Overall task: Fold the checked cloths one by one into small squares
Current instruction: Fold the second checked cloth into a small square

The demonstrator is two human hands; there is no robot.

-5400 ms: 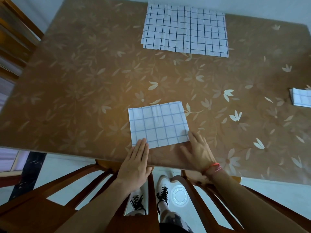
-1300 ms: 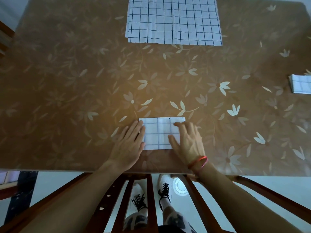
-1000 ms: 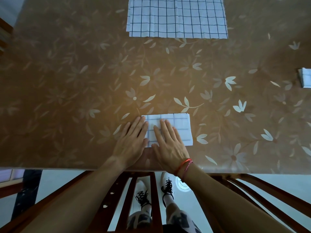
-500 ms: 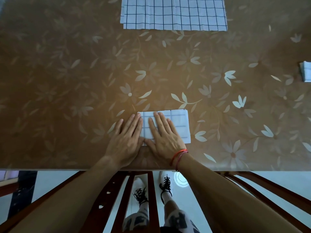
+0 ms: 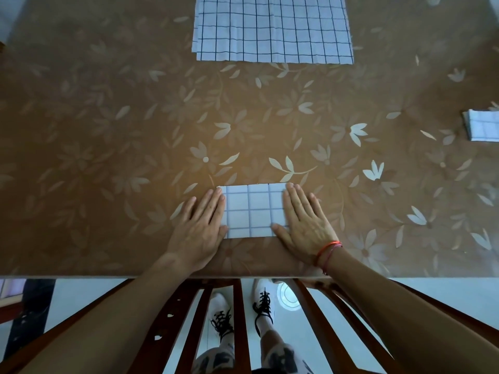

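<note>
My left hand (image 5: 201,225) and right hand (image 5: 303,220) press flat on the near cloth (image 5: 252,210), almost squared; one folded square (image 5: 483,129) lies right, unfolded cloths (image 5: 272,28) far.

Large cloth (image 5: 272,28) cropped at top, folded cloth (image 5: 483,129) cropped at side
</note>
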